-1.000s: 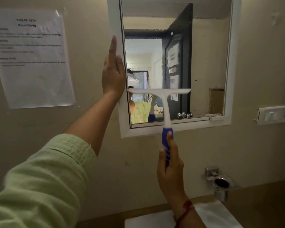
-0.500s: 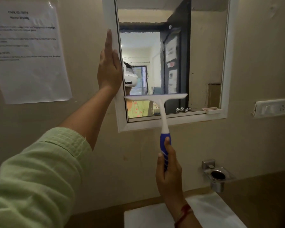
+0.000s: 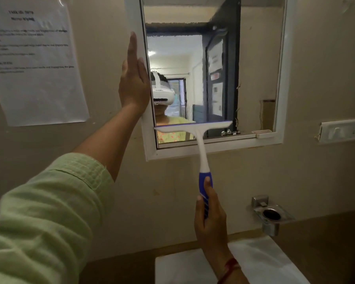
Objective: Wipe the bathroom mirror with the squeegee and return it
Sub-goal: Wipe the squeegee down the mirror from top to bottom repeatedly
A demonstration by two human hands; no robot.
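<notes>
A white squeegee with a blue grip has its blade pressed flat against the lower left part of the mirror, close above the bottom of the white frame. My right hand is closed around the blue grip, below the frame. My left hand lies flat with fingers straight up on the frame's left edge and holds nothing. The glass reflects a person in a headset and an open dark door.
A printed paper sheet is taped to the wall at left. At right are a white switch plate and a metal holder fixed to the wall. A white basin sits below, on a brown counter.
The squeegee blade has slid down the glass toward the bottom frame, with my right hand dropping along. My left hand has stayed on the frame's left edge.
</notes>
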